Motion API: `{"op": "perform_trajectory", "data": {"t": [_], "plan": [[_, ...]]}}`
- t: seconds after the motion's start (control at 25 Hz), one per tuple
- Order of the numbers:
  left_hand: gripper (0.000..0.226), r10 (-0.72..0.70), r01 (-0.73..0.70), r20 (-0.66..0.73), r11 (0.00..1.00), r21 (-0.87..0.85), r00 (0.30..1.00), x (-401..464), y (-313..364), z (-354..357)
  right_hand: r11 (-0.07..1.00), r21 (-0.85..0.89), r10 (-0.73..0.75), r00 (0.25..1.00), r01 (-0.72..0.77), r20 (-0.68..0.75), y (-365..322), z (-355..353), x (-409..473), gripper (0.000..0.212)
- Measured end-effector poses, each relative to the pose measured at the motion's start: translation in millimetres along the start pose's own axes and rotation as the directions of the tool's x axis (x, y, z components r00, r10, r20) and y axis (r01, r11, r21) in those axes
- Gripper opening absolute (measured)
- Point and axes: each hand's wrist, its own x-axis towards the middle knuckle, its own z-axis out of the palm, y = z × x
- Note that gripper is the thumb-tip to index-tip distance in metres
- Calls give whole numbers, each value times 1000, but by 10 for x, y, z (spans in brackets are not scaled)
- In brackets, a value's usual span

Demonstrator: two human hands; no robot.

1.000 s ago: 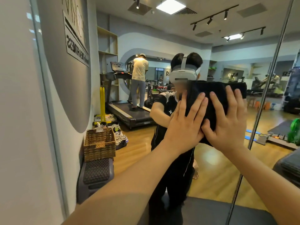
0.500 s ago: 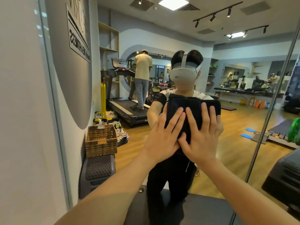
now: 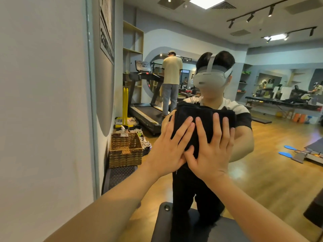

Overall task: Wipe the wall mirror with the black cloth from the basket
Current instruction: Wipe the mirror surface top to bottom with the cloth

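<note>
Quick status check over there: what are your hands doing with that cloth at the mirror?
Left hand and right hand flat, fingers spread, pressing black cloth on wall mirror. Wicker basket low at left. Nothing in the way.

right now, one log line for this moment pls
step: wiping | black cloth: flat on wall mirror | left hand: open palm on cloth | right hand: open palm on cloth | basket: low left, untouched

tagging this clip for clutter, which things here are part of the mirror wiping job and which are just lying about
Part of the job:
- folded black cloth, pressed flat on the glass
- large wall mirror
- left hand and right hand, both flat on the cloth
- woven wicker basket, the cloth's source

Just lying about:
- black treadmill
- yellow upright posts
- heap of sports shoes
</note>
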Motion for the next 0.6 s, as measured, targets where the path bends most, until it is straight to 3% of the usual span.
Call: {"op": "perform_trajectory", "data": {"t": [0.6], "plan": [[69, -81, 73, 58, 989, 128, 995, -918, -1815, -269, 999, 27, -39, 998, 37, 58, -1829, 867, 327, 84]]}}
